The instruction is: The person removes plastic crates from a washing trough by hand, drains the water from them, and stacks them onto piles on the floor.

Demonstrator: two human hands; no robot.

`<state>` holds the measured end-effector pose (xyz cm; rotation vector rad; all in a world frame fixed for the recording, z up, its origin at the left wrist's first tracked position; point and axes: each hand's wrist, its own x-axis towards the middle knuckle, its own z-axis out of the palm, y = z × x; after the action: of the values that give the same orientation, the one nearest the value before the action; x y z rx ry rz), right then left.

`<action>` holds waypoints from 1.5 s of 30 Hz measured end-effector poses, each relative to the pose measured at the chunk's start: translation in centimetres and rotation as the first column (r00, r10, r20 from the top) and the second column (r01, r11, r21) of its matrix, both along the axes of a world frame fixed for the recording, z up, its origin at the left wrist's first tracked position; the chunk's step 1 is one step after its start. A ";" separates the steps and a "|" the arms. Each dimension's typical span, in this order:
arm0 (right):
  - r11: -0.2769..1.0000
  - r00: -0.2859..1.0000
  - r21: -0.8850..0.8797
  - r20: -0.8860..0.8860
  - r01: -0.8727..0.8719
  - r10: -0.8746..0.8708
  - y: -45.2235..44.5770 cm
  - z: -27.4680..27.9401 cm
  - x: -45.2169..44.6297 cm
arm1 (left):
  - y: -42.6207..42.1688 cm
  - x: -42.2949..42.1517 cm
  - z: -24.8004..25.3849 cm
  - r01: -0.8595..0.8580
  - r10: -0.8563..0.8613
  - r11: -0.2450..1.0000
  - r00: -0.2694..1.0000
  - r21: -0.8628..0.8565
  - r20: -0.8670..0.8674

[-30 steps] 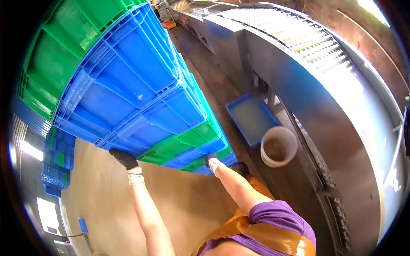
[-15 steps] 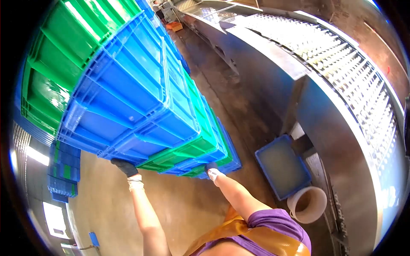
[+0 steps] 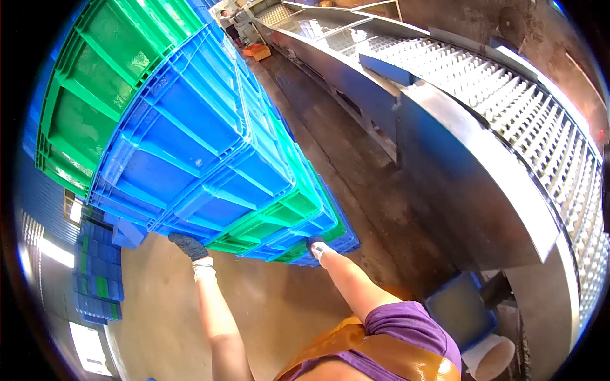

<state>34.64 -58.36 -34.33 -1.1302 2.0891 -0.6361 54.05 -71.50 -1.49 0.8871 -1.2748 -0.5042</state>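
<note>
Touching the tall crate stack point(image 3: 184, 127) with both gloved hands. My left hand point(image 3: 188, 245) sits at the bottom edge of a blue crate, toward its left end; my right hand point(image 3: 314, 244) is lower on the stack, near its right bottom corner. Fingertips hidden on both; cannot tell whether they grip or just push flat.

Stack stands on the floor point(image 3: 184, 305) directly ahead and blocks whatever lies behind. I count at least seven crates, green and blue mixed; lowest layers too squeezed to be sure. Upper left corner lost in the dark lens rim.

To the right, one metal conveyor point(image 3: 470, 178) with rows of white rollers, its near end cut off. Beside its base: one blue tray point(image 3: 460, 308), shadowed, contents unclear, and one white bucket point(image 3: 492, 359), partly behind my purple sleeve point(image 3: 413, 327).

Far off: one orange crate point(image 3: 256, 52), one person point(image 3: 232, 24), cropped. Left: another stack point(image 3: 98, 276), mostly blue, count unclear.
</note>
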 end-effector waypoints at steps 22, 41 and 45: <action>1.000 0.991 0.010 -0.132 0.014 -0.013 -2.6 -2.8 0.9 | -1.9 2.4 -2.6 0.184 -0.182 0.983 0.981 -0.025 0.075; 0.461 0.626 -0.563 -0.136 -0.687 0.768 22.2 -6.3 31.7 | 80.8 38.7 -24.3 -0.474 -0.156 -0.329 0.880 0.817 0.448; 0.036 0.074 -0.302 -0.117 -0.953 0.990 38.8 -10.2 44.0 | 112.2 39.4 -21.7 -0.052 0.417 -0.859 0.509 0.510 0.753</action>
<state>78.63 -19.60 -44.52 -2.2595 0.5662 -0.2457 93.45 40.67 -23.18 2.8703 0.9890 -0.7548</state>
